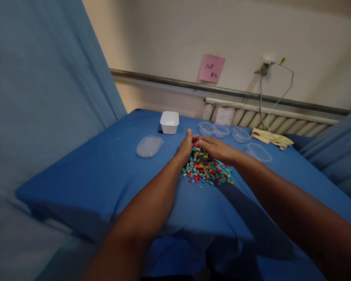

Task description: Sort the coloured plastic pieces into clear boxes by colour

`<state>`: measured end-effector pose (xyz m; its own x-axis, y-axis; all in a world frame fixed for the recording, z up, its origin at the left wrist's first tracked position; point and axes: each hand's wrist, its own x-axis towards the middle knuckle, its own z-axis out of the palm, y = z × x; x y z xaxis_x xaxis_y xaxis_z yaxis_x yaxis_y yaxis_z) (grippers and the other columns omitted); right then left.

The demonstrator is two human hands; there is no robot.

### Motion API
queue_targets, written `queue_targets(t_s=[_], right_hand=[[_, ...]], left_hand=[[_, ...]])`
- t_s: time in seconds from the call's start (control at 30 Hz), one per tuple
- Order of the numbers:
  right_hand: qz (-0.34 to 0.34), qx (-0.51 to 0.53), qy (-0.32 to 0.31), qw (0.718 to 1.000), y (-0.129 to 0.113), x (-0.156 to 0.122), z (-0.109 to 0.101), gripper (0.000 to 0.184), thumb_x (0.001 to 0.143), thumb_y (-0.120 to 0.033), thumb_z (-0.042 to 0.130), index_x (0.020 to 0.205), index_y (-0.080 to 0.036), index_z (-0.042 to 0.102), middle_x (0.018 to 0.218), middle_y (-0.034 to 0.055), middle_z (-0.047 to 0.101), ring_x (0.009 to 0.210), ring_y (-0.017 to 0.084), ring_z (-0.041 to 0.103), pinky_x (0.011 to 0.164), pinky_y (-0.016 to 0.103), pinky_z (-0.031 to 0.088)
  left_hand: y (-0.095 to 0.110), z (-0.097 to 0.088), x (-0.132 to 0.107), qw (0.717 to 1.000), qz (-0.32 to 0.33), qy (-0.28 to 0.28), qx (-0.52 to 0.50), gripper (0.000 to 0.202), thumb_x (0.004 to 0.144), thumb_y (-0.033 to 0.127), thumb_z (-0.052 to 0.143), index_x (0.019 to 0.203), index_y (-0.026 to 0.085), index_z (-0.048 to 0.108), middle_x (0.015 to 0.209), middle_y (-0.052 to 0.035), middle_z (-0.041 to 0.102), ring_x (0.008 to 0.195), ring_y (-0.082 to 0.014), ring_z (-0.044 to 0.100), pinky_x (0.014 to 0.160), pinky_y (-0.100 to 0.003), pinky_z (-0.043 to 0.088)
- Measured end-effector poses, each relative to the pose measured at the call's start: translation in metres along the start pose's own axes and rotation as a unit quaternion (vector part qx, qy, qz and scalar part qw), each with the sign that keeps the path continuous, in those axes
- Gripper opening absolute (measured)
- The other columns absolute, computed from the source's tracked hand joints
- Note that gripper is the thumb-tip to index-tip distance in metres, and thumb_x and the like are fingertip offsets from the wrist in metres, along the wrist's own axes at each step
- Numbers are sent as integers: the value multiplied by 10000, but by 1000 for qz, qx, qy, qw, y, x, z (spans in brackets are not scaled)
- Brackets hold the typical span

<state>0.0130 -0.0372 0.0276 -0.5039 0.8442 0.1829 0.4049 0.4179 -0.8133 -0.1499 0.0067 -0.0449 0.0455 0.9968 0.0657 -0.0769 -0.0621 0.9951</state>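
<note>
A heap of small plastic building bricks point(204, 168) in red, teal, yellow, orange and green lies on a blue cloth-covered table point(105, 175). My left hand point(187, 145) is on edge along the heap's far left side, thumb up and fingers stretched. From the right, my right hand point(218, 150) reaches over the heap's far side, its fingers extended toward the left hand. Both hands are open and cupped around the far end of the bricks. Some fingertips are hidden where the hands meet. One teal brick point(200, 187) lies loose in front.
Behind stand a white container point(169, 123) and clear plastic tubs point(207, 128), with another clear tub point(241, 135) beside them. Clear lids point(149, 146) lie left and right point(259, 152). A yellow cloth point(272, 138) sits by the radiator point(298, 119). Blue curtains point(46, 78) hang at both sides.
</note>
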Motion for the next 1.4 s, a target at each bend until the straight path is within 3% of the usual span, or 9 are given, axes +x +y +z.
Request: queue_targets(t_s=[0.13, 0.27, 0.37, 0.47, 0.77, 0.97, 1.2, 1.3, 1.4], right_hand=[[-73, -155, -62, 983, -5, -30, 1, 467, 1129, -426, 510, 1522, -236, 676, 1518, 110, 723, 1413, 306, 662, 1260, 552, 471], [-137, -289, -64, 945, 3, -67, 33, 651, 1054, -556, 677, 1598, -201, 628, 1726, 218, 498, 1585, 410, 481, 1290, 622, 409], [-131, -363, -42, 922, 11, -81, 59, 668, 1045, -629, 676, 1625, -303, 613, 1811, 183, 370, 1660, 462, 334, 1284, 726, 355], [-125, -394, -30, 910, 23, -73, 68, 530, 1107, -545, 599, 1585, -321, 648, 1792, 169, 407, 1654, 434, 344, 1282, 722, 354], [-128, -393, 21, 910, 72, -24, 42, 368, 1109, -393, 625, 1443, -264, 711, 1749, 162, 461, 1605, 392, 419, 1293, 649, 375], [-86, -398, 32, 913, 75, -15, 33, 342, 1131, -312, 550, 1427, -247, 708, 1783, 160, 415, 1605, 407, 416, 1270, 679, 382], [-104, -337, 17, 936, 59, -61, 8, 398, 1092, -421, 609, 1424, -275, 774, 1703, 168, 522, 1597, 408, 462, 1275, 641, 417], [-90, -296, 43, 950, 61, -97, -10, 468, 1091, -517, 600, 1477, -301, 752, 1762, 140, 473, 1621, 405, 448, 1302, 632, 402], [-37, -288, 65, 955, 75, -131, -18, 795, 1028, -657, 660, 1710, -280, 506, 1818, 184, 368, 1658, 422, 388, 1311, 649, 387]], left_hand=[[2, -1, -1, 1000, -4, 3, -1, 922, 1087, 795, 199, 1304, 131, 800, 1437, -159, 766, 1392, -310, 695, 1246, -415, 479], [6, -3, -3, 1000, -2, -8, 13, 937, 1081, 802, 173, 1303, 137, 794, 1438, -163, 765, 1385, -293, 701, 1244, -407, 484], [9, -8, -4, 1000, -6, -16, 21, 922, 1071, 815, 207, 1299, 142, 794, 1456, -167, 754, 1379, -297, 706, 1245, -431, 487], [10, -12, -6, 999, -11, -29, 27, 904, 1068, 815, 245, 1272, 131, 801, 1473, -182, 740, 1381, -302, 704, 1252, -428, 481], [16, -11, -15, 995, 8, -11, 94, 829, 1085, 769, 257, 1244, 187, 827, 1479, -112, 750, 1455, -304, 649, 1305, -435, 423], [23, -6, -22, 989, 35, -31, 141, 810, 1100, 737, 267, 1321, 175, 807, 1498, -102, 739, 1509, -302, 602, 1329, -431, 391], [33, 5, -32, 959, 83, -169, 213, 845, 1106, 749, 238, 1373, 165, 788, 1552, -120, 697, 1527, -302, 591, 1347, -427, 364], [35, 2, -31, 940, 132, -157, 273, 791, 1125, 705, 235, 1399, 188, 768, 1573, -112, 684, 1547, -301, 568, 1348, -440, 359], [32, -9, -38, 912, 128, -122, 369, 771, 1135, 659, 208, 1434, 183, 736, 1583, -150, 669, 1559, -338, 547, 1346, -498, 351]])
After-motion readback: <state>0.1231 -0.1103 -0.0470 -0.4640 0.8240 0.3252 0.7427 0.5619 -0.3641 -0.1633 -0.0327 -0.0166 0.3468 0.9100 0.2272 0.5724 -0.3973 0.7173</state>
